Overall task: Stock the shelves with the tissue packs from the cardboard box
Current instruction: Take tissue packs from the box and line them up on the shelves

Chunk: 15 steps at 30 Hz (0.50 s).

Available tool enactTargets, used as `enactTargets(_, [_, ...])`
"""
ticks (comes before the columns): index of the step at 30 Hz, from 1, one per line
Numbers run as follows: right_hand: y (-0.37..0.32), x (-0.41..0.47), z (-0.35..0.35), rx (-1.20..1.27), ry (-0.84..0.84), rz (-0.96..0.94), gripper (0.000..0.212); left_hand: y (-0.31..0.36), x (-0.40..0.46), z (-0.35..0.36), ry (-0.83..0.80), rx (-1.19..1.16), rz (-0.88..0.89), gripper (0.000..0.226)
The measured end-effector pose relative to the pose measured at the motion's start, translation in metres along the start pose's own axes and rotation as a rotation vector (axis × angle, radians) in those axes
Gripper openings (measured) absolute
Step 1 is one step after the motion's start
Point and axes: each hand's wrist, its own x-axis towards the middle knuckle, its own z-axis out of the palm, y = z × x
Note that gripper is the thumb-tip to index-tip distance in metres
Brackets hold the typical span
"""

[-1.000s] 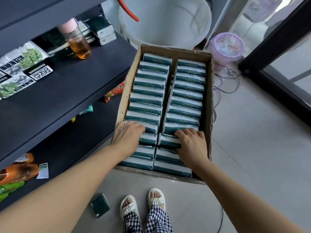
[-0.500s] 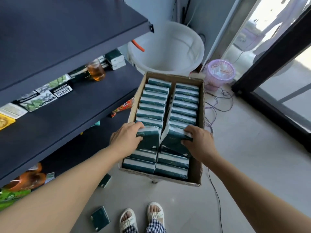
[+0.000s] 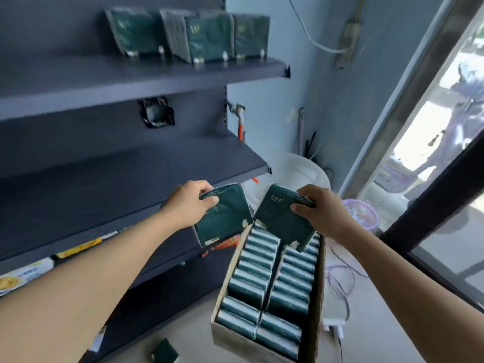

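Head view: the left hand [image 3: 189, 203] grips one dark green tissue pack [image 3: 222, 216] by its top edge, fingers curled over the upper corner and thumb underneath. The right hand [image 3: 320, 209] pinches a second tissue pack [image 3: 281, 218] the same way. Both packs hang clear of the cardboard box [image 3: 318, 289], which sits below the hands near the floor and holds two rows of packs [image 3: 251, 279] standing on edge. The two lifted packs nearly meet at their inner corners above the box's far end.

To the left stands a dark shelving unit. Its middle shelf [image 3: 136, 179] runs just behind the left hand, and the part in view looks bare. The top shelf [image 3: 146, 74] carries a few matching green packs [image 3: 209, 39] standing upright near its right end. One loose pack [image 3: 165, 352] lies on the floor by the box.

The step in hand appears to be the carry from box to shelf. The next move likely calls for raising both packs to a shelf, turning them upright and setting them side by side so they stand without toppling.
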Motion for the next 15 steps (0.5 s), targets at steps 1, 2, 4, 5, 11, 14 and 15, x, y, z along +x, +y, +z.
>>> enactTargets(1, [-0.013, 0.004, -0.009, -0.003, 0.019, -0.023, 0.022, 0.005, -0.002, -0.017, 0.030, -0.020, -0.002, 0.006])
enactTargets(2, [-0.027, 0.008, -0.017, -0.001, 0.038, -0.044, 0.022, 0.009, -0.004, -0.033, 0.063, -0.032, 0.003, 0.007])
enactTargets(4, [-0.054, 0.015, -0.031, 0.015, 0.064, -0.078, 0.020, 0.018, -0.009, -0.066, 0.113, -0.050, 0.020, 0.007])
enactTargets(5, [-0.067, 0.018, -0.037, 0.020, 0.070, -0.098, 0.020, 0.022, -0.011, -0.082, 0.130, -0.053, 0.028, 0.009])
enactTargets(11, [-0.152, 0.033, -0.059, 0.040, 0.123, -0.232, 0.020, 0.032, -0.030, -0.179, 0.234, -0.038, 0.083, 0.016])
enactTargets(14, [-0.191, 0.041, -0.061, 0.021, 0.151, -0.277, 0.020, 0.027, -0.037, -0.221, 0.274, -0.031, 0.109, 0.014])
enactTargets(15, [-0.203, 0.044, -0.062, 0.009, 0.157, -0.288, 0.020, 0.025, -0.039, -0.233, 0.284, -0.027, 0.119, 0.013])
